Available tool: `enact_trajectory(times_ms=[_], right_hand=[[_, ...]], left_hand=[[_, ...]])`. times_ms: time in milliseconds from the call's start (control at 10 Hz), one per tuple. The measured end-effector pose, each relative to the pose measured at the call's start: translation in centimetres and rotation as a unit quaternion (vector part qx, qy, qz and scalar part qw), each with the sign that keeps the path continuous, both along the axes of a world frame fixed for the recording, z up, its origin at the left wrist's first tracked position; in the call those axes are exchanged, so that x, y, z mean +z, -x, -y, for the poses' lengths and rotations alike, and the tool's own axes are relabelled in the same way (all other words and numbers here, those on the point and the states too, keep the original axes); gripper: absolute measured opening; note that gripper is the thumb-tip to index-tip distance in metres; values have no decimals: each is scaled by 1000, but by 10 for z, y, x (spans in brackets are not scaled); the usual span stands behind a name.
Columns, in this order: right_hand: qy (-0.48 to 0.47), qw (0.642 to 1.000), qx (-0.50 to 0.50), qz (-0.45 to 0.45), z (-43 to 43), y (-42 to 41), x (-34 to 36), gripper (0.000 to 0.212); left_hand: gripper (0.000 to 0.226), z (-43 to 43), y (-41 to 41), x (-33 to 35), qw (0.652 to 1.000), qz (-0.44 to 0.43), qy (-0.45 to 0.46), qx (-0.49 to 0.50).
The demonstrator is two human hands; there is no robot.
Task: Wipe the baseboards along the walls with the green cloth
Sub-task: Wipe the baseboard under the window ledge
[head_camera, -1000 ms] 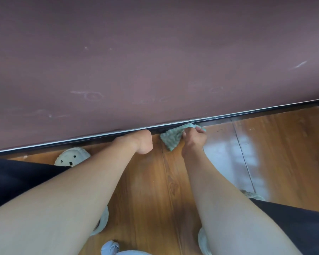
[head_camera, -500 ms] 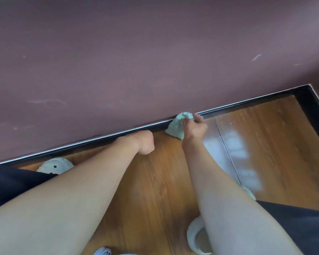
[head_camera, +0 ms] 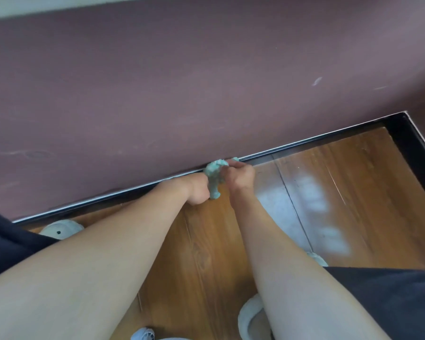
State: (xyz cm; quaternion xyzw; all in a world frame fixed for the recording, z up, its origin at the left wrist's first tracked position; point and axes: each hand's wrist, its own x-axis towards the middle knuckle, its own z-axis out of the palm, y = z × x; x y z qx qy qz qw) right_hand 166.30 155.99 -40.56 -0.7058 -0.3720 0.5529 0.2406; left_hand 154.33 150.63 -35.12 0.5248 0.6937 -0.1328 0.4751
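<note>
Two hands at the baseboard point(head_camera: 317, 142): right hand point(head_camera: 241, 177) pinches the bunched green cloth point(head_camera: 212, 176) against it. Left hand point(head_camera: 197, 191) curls against the cloth; whether it grips, I cannot tell.

Crumpled pale mint-green cloth point(head_camera: 212, 179), plain. Matte mauve-brown painted wall point(head_camera: 206, 82) with pale scuff marks; glossy black baseboard strip point(head_camera: 411, 143) with a thin silver top edge. Orange-brown wood-grain plank floor point(head_camera: 206, 253) with whitish glare patches, white perforated slippers point(head_camera: 59, 229), dark navy clothing fabric point(head_camera: 390, 303).
</note>
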Motion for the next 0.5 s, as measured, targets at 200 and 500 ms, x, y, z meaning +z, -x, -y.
enact_trajectory(times_ms=[200,500], right_hand=[[3,988,-144,-54,-33,-44,10,20],[99,976,177,-83,-6,-44,36,14]], left_hand=[[32,-23,-20,10,999,-19,-36,6],[29,-20,-42,48,997,-55,-32,-37]])
